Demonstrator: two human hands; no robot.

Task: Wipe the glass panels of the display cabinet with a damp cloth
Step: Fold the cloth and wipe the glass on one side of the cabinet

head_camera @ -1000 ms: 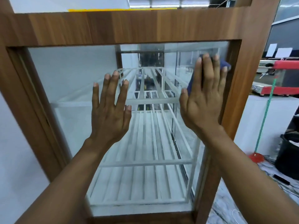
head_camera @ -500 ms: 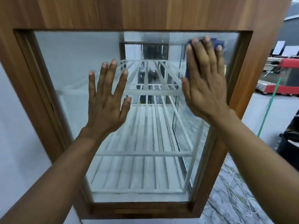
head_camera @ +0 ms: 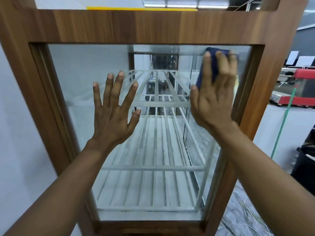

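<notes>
2 bare forearms reach up from the lower edge of the view. The left hand (head_camera: 115, 114) lies flat against the clear glass panel (head_camera: 76, 79) near its middle, fingers spread and straight, grasping nothing. The right hand (head_camera: 213, 99) is also flat, its straight fingers pressing the dark blue folded cloth (head_camera: 212, 50) onto the glass rather than curling round it. The cloth sits at the panel's upper right corner, just beside the right-hand post and close under the top rail of the brown wood-grain cabinet frame (head_camera: 136, 26).

Behind the glass, white slatted shelves (head_camera: 153, 184) recede in tiers towards the cabinet's far side. A yellow strip (head_camera: 141, 8) shows along the top of the frame. Beyond the cabinet to the right stand a green pole (head_camera: 283, 123), a black bin (head_camera: 305, 166) and, farther off, a red machine (head_camera: 305, 86) on a white counter.
</notes>
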